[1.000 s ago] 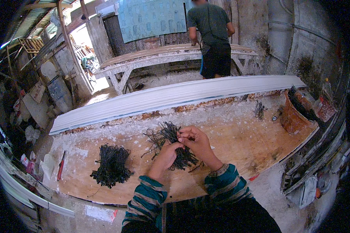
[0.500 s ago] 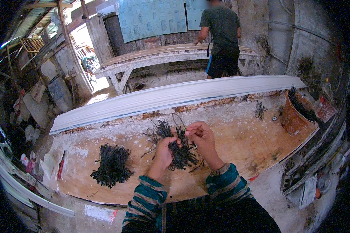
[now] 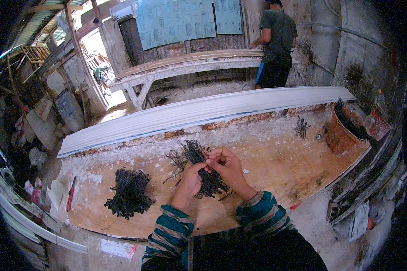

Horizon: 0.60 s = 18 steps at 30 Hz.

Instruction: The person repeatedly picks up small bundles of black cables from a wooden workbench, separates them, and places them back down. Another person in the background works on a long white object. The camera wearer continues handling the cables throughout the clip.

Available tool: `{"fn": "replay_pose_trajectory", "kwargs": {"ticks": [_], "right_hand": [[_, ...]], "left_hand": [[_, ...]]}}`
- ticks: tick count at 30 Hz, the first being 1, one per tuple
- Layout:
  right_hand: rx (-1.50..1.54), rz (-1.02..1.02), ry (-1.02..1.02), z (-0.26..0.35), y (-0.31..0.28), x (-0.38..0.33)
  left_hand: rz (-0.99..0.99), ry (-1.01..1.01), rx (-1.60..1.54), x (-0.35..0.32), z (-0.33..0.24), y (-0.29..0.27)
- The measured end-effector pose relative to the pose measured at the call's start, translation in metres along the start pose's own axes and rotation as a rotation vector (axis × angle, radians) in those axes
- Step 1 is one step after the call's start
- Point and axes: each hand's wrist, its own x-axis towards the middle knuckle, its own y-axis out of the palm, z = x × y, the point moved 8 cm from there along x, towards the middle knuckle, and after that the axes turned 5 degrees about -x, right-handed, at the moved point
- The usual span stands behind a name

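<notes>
My left hand (image 3: 191,179) is closed around a bundle of thin black looped strands (image 3: 193,151), wire or cord, I cannot tell which. The loops stick out above its fingers and the loose ends fan out below, over the board. My right hand (image 3: 230,168) is pinched, thumb and fingertips meeting right beside my left thumb at the bundle's side. A thin strand shows at those fingertips, mostly hidden by them. More loose strands (image 3: 175,166) lie just left of the bundle. Farther left, a thick pile of the same strands (image 3: 129,192) rests on the wooden board.
A long white moulding (image 3: 203,110) lies along the far edge of the worktable (image 3: 276,180). An orange-brown bucket (image 3: 341,133) holds black strands at the right, near a small clump (image 3: 301,128). A red-handled tool (image 3: 71,194) lies left. A person (image 3: 276,45) stands by the rear bench.
My right hand has moved slightly left, bringing the looped strand it held out in against the bundle. My left hand stays in place. The person behind has stepped right.
</notes>
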Motion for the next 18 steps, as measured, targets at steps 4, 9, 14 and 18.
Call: {"fn": "replay_pose_trajectory", "kwargs": {"ticks": [4,9,14,18], "right_hand": [[0.039,0.005,0.044,0.000,0.001,0.000],[0.027,0.040,0.058,-0.005,0.004,0.000],[-0.055,0.100,0.025,-0.007,0.006,-0.001],[-0.148,0.030,0.014,-0.012,0.000,0.000]], "left_hand": [[0.066,-0.054,-0.116,-0.004,0.001,0.005],[0.005,-0.035,-0.065,-0.003,-0.001,0.005],[-0.088,-0.053,-0.019,-0.004,-0.001,-0.002],[-0.035,0.097,-0.052,0.004,-0.019,-0.008]]}}
